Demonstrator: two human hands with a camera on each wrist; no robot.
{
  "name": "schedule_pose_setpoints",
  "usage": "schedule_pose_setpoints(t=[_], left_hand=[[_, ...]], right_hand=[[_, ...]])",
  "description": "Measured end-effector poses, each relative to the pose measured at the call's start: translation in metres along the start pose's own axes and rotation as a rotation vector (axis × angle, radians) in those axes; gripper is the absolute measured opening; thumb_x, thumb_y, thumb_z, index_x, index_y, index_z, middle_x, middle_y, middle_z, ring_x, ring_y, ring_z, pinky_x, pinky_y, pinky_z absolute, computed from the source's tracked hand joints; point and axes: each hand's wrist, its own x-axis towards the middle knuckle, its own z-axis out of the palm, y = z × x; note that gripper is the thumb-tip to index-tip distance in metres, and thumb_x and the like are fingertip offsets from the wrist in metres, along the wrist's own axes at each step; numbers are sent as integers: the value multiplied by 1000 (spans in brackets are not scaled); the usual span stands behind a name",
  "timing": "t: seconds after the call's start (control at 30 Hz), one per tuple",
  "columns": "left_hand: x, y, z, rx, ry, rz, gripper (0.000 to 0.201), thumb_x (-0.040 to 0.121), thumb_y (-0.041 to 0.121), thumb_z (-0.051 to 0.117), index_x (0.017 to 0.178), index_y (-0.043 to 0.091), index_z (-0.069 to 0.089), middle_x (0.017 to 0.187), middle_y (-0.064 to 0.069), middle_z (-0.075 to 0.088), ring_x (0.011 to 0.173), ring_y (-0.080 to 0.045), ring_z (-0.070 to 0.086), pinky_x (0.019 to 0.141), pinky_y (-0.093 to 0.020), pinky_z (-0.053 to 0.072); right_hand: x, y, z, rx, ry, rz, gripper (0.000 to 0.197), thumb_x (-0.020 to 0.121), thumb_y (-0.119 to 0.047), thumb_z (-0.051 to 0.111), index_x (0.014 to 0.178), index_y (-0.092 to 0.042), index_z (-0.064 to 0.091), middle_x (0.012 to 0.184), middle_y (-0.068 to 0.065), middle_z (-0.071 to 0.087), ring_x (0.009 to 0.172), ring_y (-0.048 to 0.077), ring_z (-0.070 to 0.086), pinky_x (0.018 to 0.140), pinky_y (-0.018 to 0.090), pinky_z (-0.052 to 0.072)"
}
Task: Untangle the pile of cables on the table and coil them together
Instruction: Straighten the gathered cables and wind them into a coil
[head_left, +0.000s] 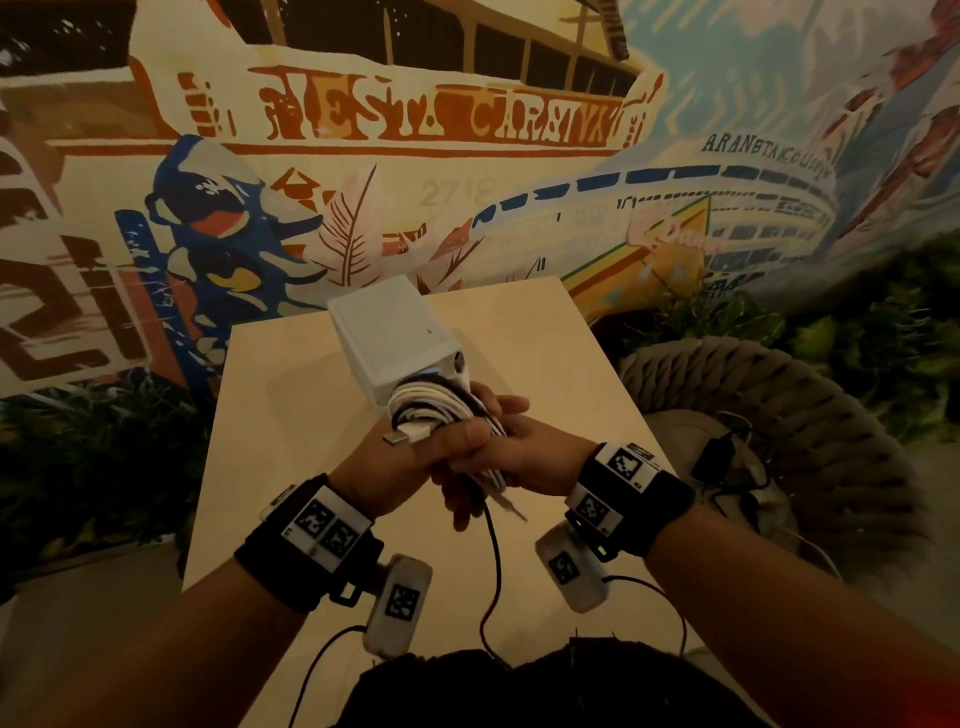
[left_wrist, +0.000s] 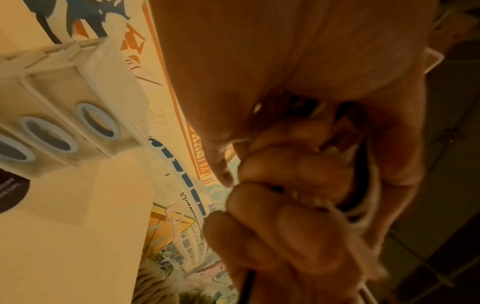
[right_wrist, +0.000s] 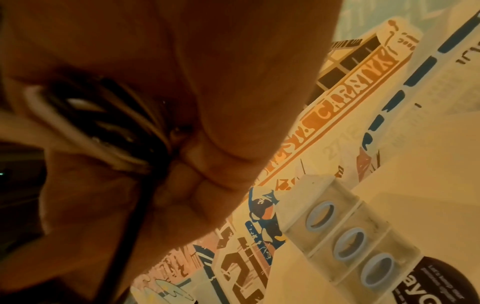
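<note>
Painted mural wall (head_left: 467, 156) fills the background, ship and lettering on it. Light wooden table (head_left: 291, 467) stands in front of it, seen from above. Woven round chair (head_left: 779, 415) sits right of the table, a dark cable mess on its seat. White box (head_left: 395, 338) rests on the table's far half, tilted in the head view; its near end shows three blue-ringed round openings in the wrist views (left_wrist: 96, 121). A dark round label lies on the table just beside the box (right_wrist: 441, 288).

Both hands are raised above the table, just in front of the box, pressed together around the cable bundle (head_left: 441, 410). Bundle is coiled white and black loops, held off the table. Left hand (head_left: 410, 457) grasps the lower part of the coil, thumb laid across it; a white USB plug (head_left: 408, 434) sticks out over the thumb side. Right hand (head_left: 524, 452) wraps the coil from the right, fingers curled round the strands. One black cable (head_left: 493, 561) hangs down from the hands toward the person's body. A thin white end (head_left: 511, 506) pokes out below the hands. Wrist views mostly blocked by palm and fingers, strands visible inside both grips (right_wrist: 85, 123).
</note>
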Motion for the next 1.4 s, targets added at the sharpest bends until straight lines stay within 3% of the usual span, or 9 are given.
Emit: schedule_pose_setpoints(t=[0.13,0.23,0.33,0.5,0.63,0.83,1.03,1.2,1.4], left_hand=[[9,2,-8,128,188,115,12,86,21,76,98,16,74,98,-19,75,96,-50,69,87,-69,53],[13,9,-23,240,239,163,8,89,11,72,91,3,71,89,-31,68,84,-53,65,88,-73,50],[14,10,-41,501,246,176,20,89,10,74,74,-4,69,79,-21,70,77,-42,67,82,-61,53],[11,3,-35,799,151,50,21,82,3,80,80,21,68,85,6,72,87,-14,69,90,-34,56],[14,-2,-33,1253,-51,-9,25,76,42,71,83,19,66,77,4,67,72,-16,62,73,-29,49],[18,-8,-15,1698,-231,-102,33,85,54,71,104,27,68,94,7,71,85,-13,66,74,-29,54],[17,-21,-9,1830,-264,-122,32,91,49,62,113,26,64,95,5,71,82,-16,68,73,-34,58],[19,-32,5,1868,-216,-139,39,94,52,57,118,22,56,95,3,70,81,-20,68,69,-33,55],[16,-41,0,1756,-111,-112,39,88,55,63,109,23,57,89,4,70,75,-19,66,63,-31,52]], right_hand=[[-1,11,-10,-141,45,89,62,81,-33,76,123,6,55,89,14,63,74,25,66,74,36,57],[-7,24,-17,-222,68,179,30,92,-29,69,116,-11,64,82,6,58,66,15,59,69,28,53],[-9,33,-23,-150,138,230,23,106,-28,50,102,-11,65,62,-3,35,53,13,34,57,27,39],[-4,32,-23,-24,204,287,37,106,-28,41,107,-3,68,64,0,24,61,20,13,59,35,15],[-3,29,-24,96,230,352,69,103,-52,25,100,-3,73,72,8,49,56,17,33,56,32,26],[-3,24,-29,52,133,406,102,86,-87,12,85,-5,74,80,13,70,61,22,56,64,33,42],[2,27,-34,-158,57,432,60,90,-59,63,115,-4,68,105,12,74,95,25,71,80,31,53],[8,13,-26,-447,77,461,11,85,-12,79,89,-19,72,84,-1,75,87,16,72,83,33,58],[17,15,-16,-703,163,493,14,85,-21,73,72,-21,70,71,-3,69,65,14,65,66,26,57]])
